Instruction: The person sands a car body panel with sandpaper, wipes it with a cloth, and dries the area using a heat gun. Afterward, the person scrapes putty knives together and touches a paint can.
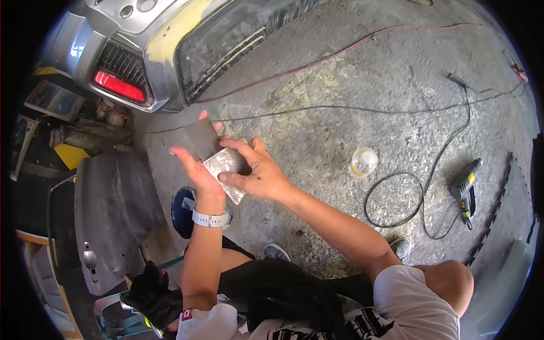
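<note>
Both of my hands meet near the middle left of the head view. My right hand (pixel 263 173) grips a flat whitish, worn block (pixel 225 164) between thumb and fingers. A dark grey sheet (pixel 202 137), which looks like sandpaper, stands up beside the block and lies across my left hand (pixel 198 173). That hand is palm up, its thumb and fingertips spread around the sheet, and the block's lower edge rests by its palm. A pale watch is on my left wrist. The part of the left palm under the sheet is hidden.
A silver car body with a red light (pixel 119 85) fills the upper left. A grey door panel (pixel 116 215) leans at the left. On the concrete floor are a clear tub (pixel 364 162), a corded power tool (pixel 466 184) and looping cables. A black animal (pixel 152 294) is at lower left.
</note>
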`<state>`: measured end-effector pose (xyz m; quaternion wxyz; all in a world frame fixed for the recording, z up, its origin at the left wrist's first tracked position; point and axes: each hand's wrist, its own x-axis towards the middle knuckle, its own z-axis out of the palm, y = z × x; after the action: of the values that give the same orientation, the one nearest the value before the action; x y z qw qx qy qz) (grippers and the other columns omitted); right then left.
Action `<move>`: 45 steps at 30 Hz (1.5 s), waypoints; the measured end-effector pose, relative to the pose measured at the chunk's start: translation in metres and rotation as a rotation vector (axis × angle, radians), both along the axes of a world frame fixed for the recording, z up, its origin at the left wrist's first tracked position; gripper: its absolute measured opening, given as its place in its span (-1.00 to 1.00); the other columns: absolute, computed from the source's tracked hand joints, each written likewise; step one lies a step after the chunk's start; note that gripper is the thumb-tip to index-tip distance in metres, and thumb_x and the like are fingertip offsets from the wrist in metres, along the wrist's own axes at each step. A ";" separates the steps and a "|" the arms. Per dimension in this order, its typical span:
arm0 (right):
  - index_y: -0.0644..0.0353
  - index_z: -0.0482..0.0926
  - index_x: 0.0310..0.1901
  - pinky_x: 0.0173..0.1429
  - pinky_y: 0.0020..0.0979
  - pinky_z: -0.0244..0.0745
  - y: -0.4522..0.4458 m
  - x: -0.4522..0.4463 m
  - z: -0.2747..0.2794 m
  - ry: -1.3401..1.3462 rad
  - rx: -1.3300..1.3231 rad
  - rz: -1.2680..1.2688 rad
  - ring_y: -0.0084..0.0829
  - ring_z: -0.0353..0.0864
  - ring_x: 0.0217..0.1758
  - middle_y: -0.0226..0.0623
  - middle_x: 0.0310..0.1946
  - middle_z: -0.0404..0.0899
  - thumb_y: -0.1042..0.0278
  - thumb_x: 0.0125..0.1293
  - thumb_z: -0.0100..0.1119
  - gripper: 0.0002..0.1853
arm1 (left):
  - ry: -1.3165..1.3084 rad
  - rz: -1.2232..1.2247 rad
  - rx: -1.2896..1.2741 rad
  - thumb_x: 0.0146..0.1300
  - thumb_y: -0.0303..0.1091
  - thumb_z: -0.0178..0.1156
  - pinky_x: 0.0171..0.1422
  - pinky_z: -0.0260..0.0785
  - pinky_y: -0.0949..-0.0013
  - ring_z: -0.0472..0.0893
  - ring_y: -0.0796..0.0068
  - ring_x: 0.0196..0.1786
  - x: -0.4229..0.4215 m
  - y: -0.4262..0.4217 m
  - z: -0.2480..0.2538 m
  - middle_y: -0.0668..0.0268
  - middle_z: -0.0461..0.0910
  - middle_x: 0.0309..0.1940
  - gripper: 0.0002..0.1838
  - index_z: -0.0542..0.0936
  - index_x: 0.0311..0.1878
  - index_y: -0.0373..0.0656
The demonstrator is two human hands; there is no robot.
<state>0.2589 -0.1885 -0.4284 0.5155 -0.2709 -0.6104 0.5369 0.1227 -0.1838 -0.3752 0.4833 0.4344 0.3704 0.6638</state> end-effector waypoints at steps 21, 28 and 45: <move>0.18 0.63 0.17 0.17 -0.17 0.57 -0.014 0.009 0.014 0.081 0.893 -0.177 -0.09 0.63 0.12 -0.10 0.14 0.59 0.64 0.11 0.19 -0.48 | 0.084 -0.065 -0.277 0.55 0.01 0.00 0.02 0.51 0.33 0.56 0.43 -0.19 -0.053 -0.002 -0.085 0.31 0.51 -0.16 -0.54 0.45 0.27 -0.14; 0.11 0.62 0.17 0.15 -0.14 0.49 0.028 0.023 -0.053 -0.456 0.728 -0.479 -0.14 0.57 0.07 -0.23 0.04 0.58 0.61 -0.02 0.18 -0.40 | -0.201 0.230 -0.521 0.49 0.00 0.21 0.02 0.51 0.40 0.60 0.55 -0.14 -0.029 0.009 -0.020 0.41 0.57 -0.24 -0.64 0.51 0.01 -0.12; 0.23 0.61 0.11 0.11 -0.15 0.51 0.051 0.033 -0.011 -0.170 0.403 -0.482 -0.04 0.55 0.00 -0.13 -0.02 0.58 0.75 0.17 0.12 -0.55 | 1.056 0.353 0.056 0.47 -0.42 0.18 -0.41 0.24 0.34 0.31 0.55 -0.52 0.033 -0.010 -0.027 0.21 0.35 -0.57 -0.85 0.43 -0.16 -0.26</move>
<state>0.2918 -0.1374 -0.4395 0.6183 -0.3441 -0.6634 0.2433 0.1560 -0.1938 -0.4020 0.1020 0.6520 0.6115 0.4365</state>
